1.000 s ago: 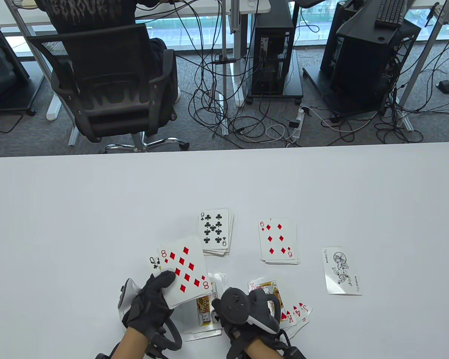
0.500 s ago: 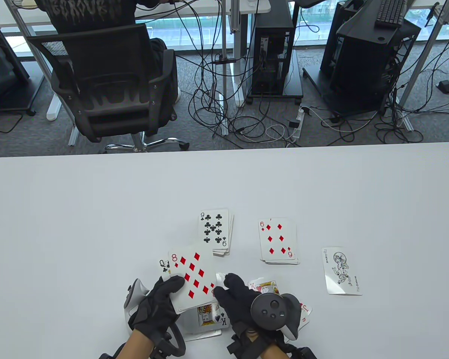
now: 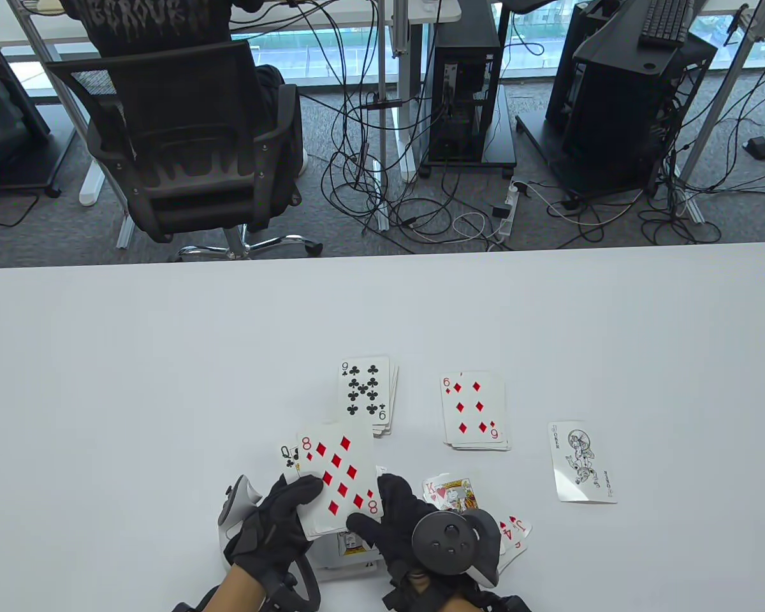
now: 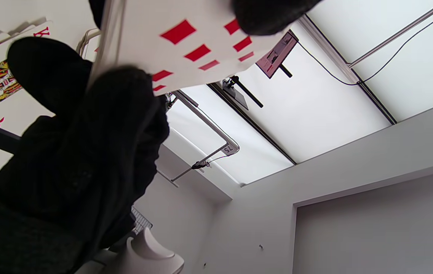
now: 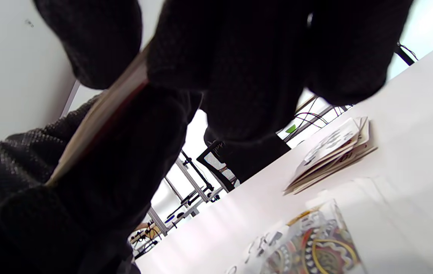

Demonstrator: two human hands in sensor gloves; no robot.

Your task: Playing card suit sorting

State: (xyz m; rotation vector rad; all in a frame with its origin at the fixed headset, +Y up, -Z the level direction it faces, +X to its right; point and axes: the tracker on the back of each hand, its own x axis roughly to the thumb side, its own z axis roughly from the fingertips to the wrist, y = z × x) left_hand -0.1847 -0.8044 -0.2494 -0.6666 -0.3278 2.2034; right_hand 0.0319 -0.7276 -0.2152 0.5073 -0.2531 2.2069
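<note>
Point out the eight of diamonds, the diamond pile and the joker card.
eight of diamonds (image 3: 338, 475), table view, on the red pips at the middle of its face.
diamond pile (image 3: 475, 411), table view, on the face of the top six of diamonds.
joker card (image 3: 582, 462), table view, on the jester drawing.

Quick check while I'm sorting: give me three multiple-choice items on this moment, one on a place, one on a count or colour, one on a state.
1. Where does the joker card lie?
A. Right of the diamond pile
B. Left of the club pile
C. Under the left hand

2. How many pips does the diamond pile show on top?
A. Four
B. Six
C. Nine

3. What is the state of the eight of diamonds?
A. Flat on the table
B. Face down
C. Face up, held off the table

Key: 1 A, it lies alone, rightmost. 2 B, a six is on top. 3 C, left hand and right hand both touch the held stack.
</note>
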